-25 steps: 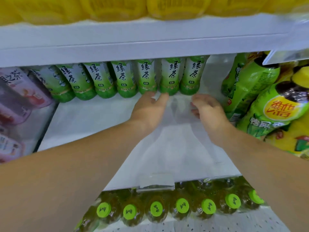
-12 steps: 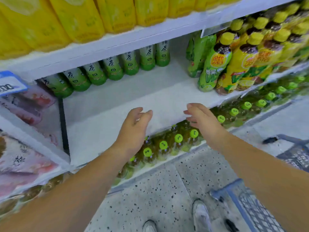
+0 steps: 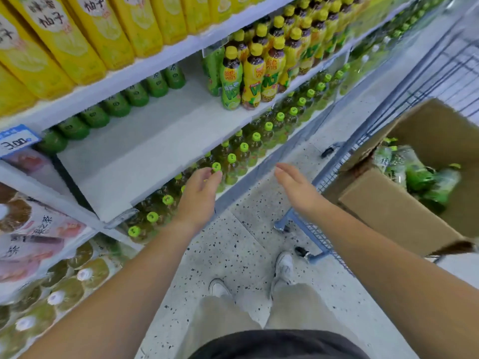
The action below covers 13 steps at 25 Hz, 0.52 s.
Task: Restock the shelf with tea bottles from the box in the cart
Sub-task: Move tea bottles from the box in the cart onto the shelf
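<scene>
A row of green tea bottles (image 3: 116,104) stands along the back of the white shelf (image 3: 145,149), whose front part is bare. At the right an open cardboard box (image 3: 394,216) sits in a blue wire cart (image 3: 318,237) and holds several green tea bottles (image 3: 417,177) lying loose. My left hand (image 3: 199,198) hovers in front of the shelf edge with relaxed fingers and holds nothing. Over the floor between shelf and cart, my right hand (image 3: 295,187) is flat and empty.
Yellow cartons (image 3: 77,35) fill the shelf above. Yellow and green bottles (image 3: 248,73) stand on the same shelf to the right. Green-capped bottles (image 3: 233,159) line the shelf below. Pink and pale packs (image 3: 33,242) sit at the left. My feet stand on speckled floor (image 3: 233,255).
Both hands have drawn back out of the shelf, empty, and now hang over the floor. The view has swung right and down, bringing the cart and box into sight.
</scene>
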{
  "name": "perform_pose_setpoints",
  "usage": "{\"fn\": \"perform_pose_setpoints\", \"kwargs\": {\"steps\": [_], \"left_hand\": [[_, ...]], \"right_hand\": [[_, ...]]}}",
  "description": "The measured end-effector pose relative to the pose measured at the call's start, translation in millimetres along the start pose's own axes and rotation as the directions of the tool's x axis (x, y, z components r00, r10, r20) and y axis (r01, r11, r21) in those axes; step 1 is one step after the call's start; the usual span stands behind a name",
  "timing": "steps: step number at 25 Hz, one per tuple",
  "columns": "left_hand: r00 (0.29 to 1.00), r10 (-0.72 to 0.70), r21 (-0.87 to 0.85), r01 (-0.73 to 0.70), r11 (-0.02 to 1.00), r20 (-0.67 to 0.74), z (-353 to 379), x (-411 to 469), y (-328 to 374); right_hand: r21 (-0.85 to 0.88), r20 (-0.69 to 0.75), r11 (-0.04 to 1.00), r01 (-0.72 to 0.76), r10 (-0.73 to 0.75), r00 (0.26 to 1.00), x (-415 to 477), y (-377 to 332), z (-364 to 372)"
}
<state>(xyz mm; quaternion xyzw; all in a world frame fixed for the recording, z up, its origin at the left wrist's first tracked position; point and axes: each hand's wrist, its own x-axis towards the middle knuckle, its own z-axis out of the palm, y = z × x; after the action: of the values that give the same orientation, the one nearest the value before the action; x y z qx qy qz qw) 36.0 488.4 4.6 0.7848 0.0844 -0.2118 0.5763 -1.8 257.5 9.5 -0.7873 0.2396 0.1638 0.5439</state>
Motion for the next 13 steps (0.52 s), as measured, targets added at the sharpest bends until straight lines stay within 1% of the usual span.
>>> {"fn": "perform_pose_setpoints", "kwargs": {"steps": [3,7,9,13], "left_hand": [[0.998,0.028,0.028,-0.029,0.999,0.050,36,-33,9],[0.990,0.060,-0.010,-0.059,0.998,0.131,96,-60,27],[0.982,0.091,-0.017,-0.089,0.996,0.166,131,-72,43],[0.965,0.129,0.001,-0.132,0.991,0.227,202,-81,75]], "right_hand": [[0.027,-0.062,0.999,-0.016,0.018,0.998,-39,19,-37],[0.108,-0.153,0.993,-0.053,0.069,0.986,-73,48,-92],[0.132,-0.174,0.990,-0.043,0.066,0.983,-86,64,-123],[0.099,-0.232,0.994,-0.045,0.067,0.970,-106,94,-180]]}}
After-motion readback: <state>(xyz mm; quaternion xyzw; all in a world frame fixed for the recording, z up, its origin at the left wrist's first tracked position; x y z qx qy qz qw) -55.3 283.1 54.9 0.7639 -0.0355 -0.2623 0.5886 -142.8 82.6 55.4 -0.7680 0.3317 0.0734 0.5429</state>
